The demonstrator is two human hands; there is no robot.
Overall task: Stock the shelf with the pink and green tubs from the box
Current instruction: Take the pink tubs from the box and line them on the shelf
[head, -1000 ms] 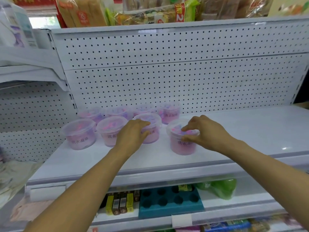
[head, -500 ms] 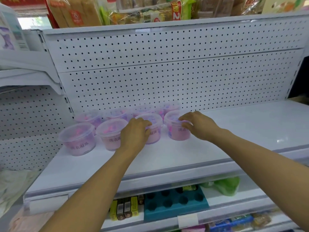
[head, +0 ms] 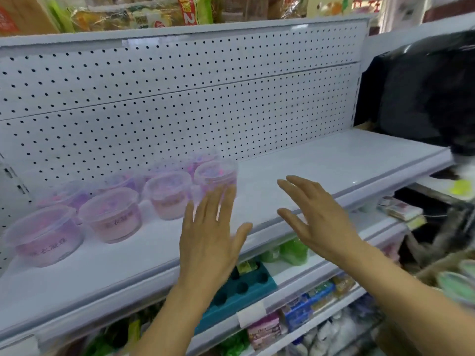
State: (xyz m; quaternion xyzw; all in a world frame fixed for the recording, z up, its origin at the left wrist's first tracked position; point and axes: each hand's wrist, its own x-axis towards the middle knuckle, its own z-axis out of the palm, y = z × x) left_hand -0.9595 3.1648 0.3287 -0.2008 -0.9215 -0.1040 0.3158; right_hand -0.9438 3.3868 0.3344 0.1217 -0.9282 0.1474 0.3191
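Eight pink tubs (head: 111, 214) stand in two rows of four at the left end of the white shelf (head: 321, 163). The front row runs from one near the left front corner (head: 43, 236) back and rightward to the fourth (head: 216, 176); the back row sits against the pegboard (head: 180, 98) and is partly hidden and blurred. All are upright with clear lids on. The right half of the shelf carries nothing but a dark bulky thing (head: 424, 93) at its right end, too blurred to name.

The left hand (head: 209, 237) is held flat with fingers straight and slightly spread, palm down, its fingertips in front of the fourth front tub; contact cannot be told. The right hand (head: 316, 217) is spread too, fingers straight, over the shelf's front edge and well apart from the tubs. Neither holds anything.

Above, the upper shelf carries wrapped bread (head: 128, 16). Below, a teal tray (head: 239, 291) with round holes lies on the lower shelf, with green packs (head: 293, 250) beside it and more packets lower down. At the far right edge a green tub (head: 455, 286) shows, blurred.

Half a second ago the left hand rested on the third front tub and the right gripped the fourth; both have let go and pulled back, and the view has swung rightward.
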